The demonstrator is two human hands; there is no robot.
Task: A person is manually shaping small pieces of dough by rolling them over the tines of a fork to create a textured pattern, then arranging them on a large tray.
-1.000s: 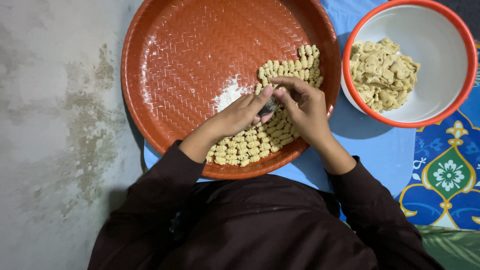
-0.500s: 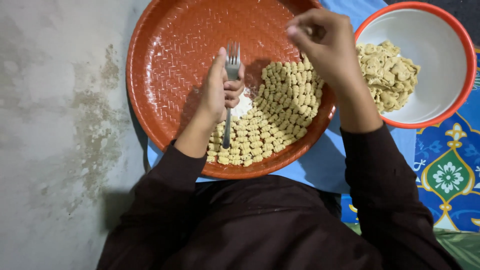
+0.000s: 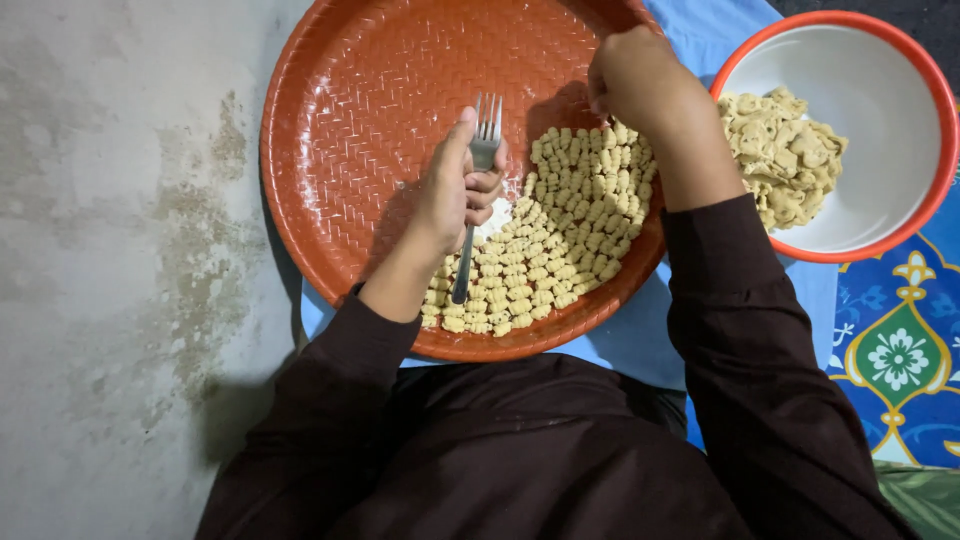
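right hand (image 3: 640, 80) lowered, left fingers (image 3: 485, 190) gripping fork (image 3: 474, 200)

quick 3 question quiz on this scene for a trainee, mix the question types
1. True or false: the left hand holds a fork with its tines pointing up.
2. Where do the shaped dough pieces lie? A) white bowl B) orange tray C) blue cloth
3. What is in the white bowl with the orange rim?

Key: 1 true. 2 B, on the orange tray. 3 a lump of raw dough.
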